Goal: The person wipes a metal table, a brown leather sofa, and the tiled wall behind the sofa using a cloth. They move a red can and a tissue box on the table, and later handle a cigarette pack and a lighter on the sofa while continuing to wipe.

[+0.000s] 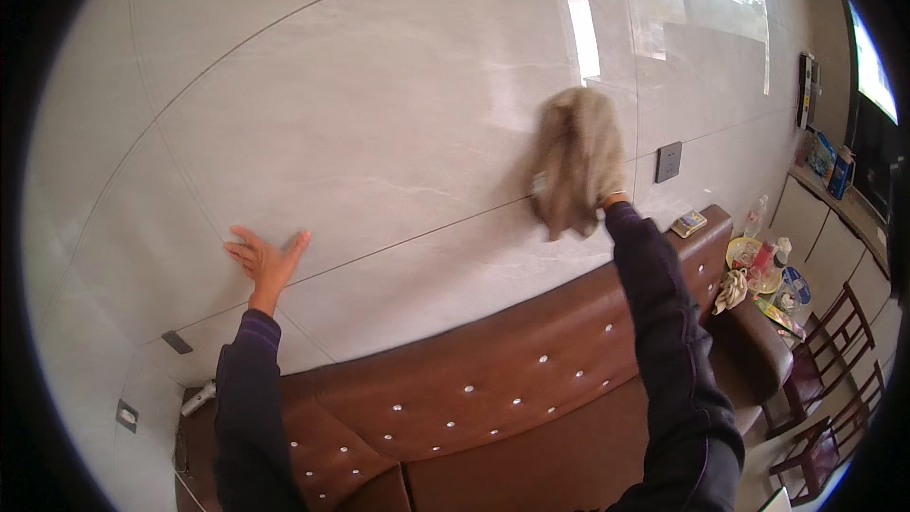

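Note:
A brown cloth (576, 156), blurred by motion, lies over my right hand (611, 195) against the glossy tiled wall (398, 135). The cloth hides the hand's fingers; only a bit of the wrist shows above the dark sleeve. Lower left, my left hand (264, 263) is raised at the wall with its fingers apart and nothing in it. Whether its fingertips touch the tile I cannot tell. Below both hands runs the back of a brown leather sofa (498, 363) with shiny buttons.
A dark wall socket (668, 162) is right of the cloth. A small box (688, 223) rests on the sofa back. Right of the sofa are a crumpled cloth (731, 291), bottles (757, 217) and wooden chairs (846, 341). Another socket (127, 416) is at lower left.

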`<state>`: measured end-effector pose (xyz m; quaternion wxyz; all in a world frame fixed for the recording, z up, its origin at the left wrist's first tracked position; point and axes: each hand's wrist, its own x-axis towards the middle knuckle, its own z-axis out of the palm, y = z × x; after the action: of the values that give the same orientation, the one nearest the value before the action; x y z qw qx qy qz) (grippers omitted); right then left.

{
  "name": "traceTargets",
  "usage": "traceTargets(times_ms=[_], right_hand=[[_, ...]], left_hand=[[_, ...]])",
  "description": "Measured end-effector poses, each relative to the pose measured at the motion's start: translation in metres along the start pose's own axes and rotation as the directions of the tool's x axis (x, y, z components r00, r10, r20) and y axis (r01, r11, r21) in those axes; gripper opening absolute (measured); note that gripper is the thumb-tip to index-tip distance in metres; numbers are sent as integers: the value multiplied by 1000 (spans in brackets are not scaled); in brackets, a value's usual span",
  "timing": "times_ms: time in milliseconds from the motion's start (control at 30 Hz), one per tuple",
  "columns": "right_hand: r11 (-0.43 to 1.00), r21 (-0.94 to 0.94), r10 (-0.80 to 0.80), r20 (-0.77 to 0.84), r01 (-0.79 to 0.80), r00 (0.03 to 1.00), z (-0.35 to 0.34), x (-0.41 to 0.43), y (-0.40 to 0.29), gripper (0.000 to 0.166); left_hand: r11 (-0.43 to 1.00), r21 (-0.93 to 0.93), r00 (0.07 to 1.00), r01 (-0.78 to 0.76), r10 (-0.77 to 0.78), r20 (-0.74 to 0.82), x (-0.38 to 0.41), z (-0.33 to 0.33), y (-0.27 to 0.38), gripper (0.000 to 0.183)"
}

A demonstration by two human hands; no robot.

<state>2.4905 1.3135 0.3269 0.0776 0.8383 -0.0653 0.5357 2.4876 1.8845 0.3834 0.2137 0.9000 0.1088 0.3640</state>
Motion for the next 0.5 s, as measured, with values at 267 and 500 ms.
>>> traceTargets(times_ms=[267,500], right_hand=[[924,248,355,-266,-292,896,-27,50,3,62],[884,449,-18,-254,134,967,-46,112,-184,63]], left_hand=[[972,-78,975,223,-222,27,5,14,19,156],[979,-112,985,172,-173,7,1,26,24,155]])
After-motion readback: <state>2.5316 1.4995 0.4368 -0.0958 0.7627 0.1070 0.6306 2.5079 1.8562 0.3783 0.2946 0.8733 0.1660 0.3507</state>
